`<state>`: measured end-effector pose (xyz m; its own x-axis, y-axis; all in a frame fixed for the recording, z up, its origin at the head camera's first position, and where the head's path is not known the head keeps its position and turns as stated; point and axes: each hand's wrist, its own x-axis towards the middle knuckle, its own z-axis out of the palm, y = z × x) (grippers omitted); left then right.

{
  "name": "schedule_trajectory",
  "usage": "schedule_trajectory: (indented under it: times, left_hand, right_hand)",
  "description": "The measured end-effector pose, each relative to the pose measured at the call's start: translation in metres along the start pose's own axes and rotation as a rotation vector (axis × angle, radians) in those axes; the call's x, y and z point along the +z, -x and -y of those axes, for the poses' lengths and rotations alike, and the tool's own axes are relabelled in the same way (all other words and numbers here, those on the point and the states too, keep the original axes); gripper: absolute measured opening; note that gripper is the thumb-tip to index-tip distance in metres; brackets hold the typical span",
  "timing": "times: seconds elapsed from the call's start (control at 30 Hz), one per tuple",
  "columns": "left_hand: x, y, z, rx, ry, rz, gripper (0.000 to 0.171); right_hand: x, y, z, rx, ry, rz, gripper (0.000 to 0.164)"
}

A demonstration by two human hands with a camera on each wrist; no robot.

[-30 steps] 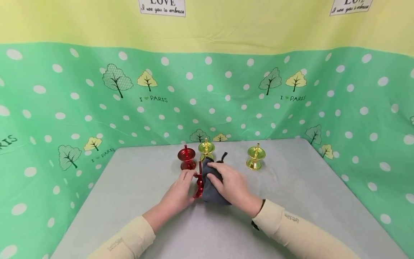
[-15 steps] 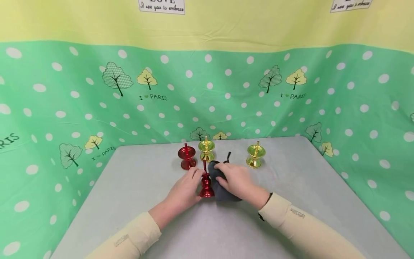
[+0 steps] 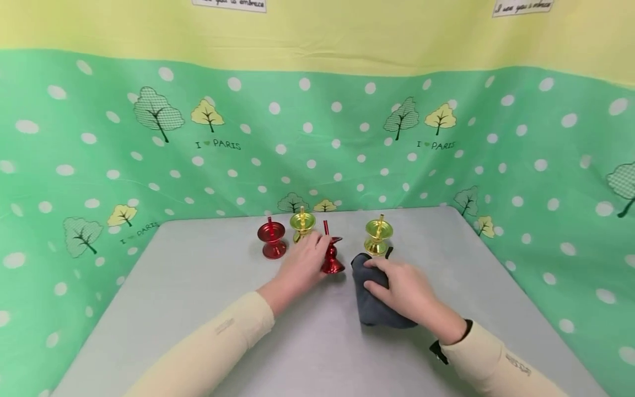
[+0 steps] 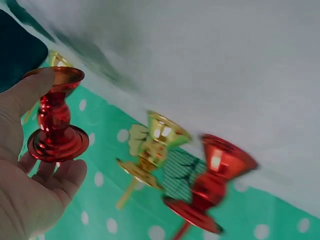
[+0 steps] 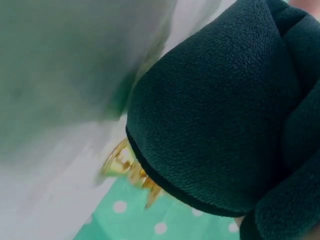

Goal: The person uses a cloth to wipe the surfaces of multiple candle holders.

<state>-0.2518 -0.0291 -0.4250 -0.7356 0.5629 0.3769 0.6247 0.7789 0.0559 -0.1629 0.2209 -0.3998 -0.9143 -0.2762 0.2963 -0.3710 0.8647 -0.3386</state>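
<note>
My left hand (image 3: 303,263) grips a shiny red candle holder (image 3: 331,259) with a flared base and a thin upright stem. In the left wrist view its thumb lies against the flared base of that holder (image 4: 54,117), and the fingers curl on the other side. The holder is slightly tilted; whether its base touches the table cannot be told. My right hand (image 3: 404,289) holds a folded dark grey cloth (image 3: 371,300) with black edging, which stands apart to the right of the red holder. The cloth (image 5: 220,110) hides most of the right hand in the right wrist view.
Behind my left hand stand another red candle holder (image 3: 272,238) and a gold one (image 3: 302,225). A second gold holder (image 3: 378,236) stands just beyond the cloth. The grey tabletop (image 3: 208,275) meets a green dotted curtain (image 3: 258,176) at the back and sides.
The left hand has carried the red candle holder away from me, towards the back. The right hand has drawn the cloth off it, to the right and nearer. The head view has shifted slightly.
</note>
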Motion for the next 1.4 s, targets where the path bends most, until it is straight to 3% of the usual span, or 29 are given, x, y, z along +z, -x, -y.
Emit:
schedule_trajectory:
  times: [0.07,0.3,0.4,0.57,0.8,0.9,0.97,1.07,1.17,1.23,1.4]
  left_hand:
    - [0.011,-0.017,-0.003,0.016,-0.058,0.007,0.071]
    - [0.044,-0.061,-0.009,0.041,-0.288,-0.049,0.023]
    - [0.056,-0.073,-0.014,0.051,-0.343,-0.068,0.022]
    - [0.058,-0.061,-0.013,0.080,-0.303,-0.080,0.023]
    - [0.049,-0.037,-0.008,0.112,-0.052,-0.016,0.044]
    - [0.043,-0.025,-0.001,-0.002,0.110,0.074,0.053]
    - [0.037,-0.016,0.003,-0.148,0.238,0.110,0.054]
    - [0.026,-0.007,0.011,-0.360,0.378,0.057,0.057]
    - [0.016,-0.006,0.022,-0.479,0.438,-0.073,0.062]
    - [0.012,-0.009,0.030,-0.529,0.463,-0.117,0.069]
    - [0.015,-0.023,0.049,-0.675,0.590,-0.069,0.095]
  right_hand:
    - [-0.003,0.006,-0.005,0.010,0.004,-0.016,0.036]
    - [-0.007,0.019,-0.025,0.048,0.005,-0.057,0.037]
    - [-0.008,0.023,-0.034,0.059,0.004,-0.069,0.037]
    - [-0.005,0.021,-0.032,0.049,-0.011,-0.059,0.037]
    - [-0.009,0.016,-0.035,0.083,-0.005,-0.055,0.038]
    - [-0.009,0.015,-0.036,0.090,-0.014,-0.041,0.038]
    - [-0.009,0.015,-0.035,0.096,-0.024,-0.031,0.038]
    - [-0.010,0.015,-0.035,0.109,-0.038,-0.028,0.038]
    - [-0.010,0.014,-0.034,0.105,-0.046,-0.031,0.038]
    - [-0.009,0.013,-0.032,0.090,-0.051,-0.035,0.037]
    - [-0.005,0.012,-0.024,0.067,-0.071,-0.017,0.036]
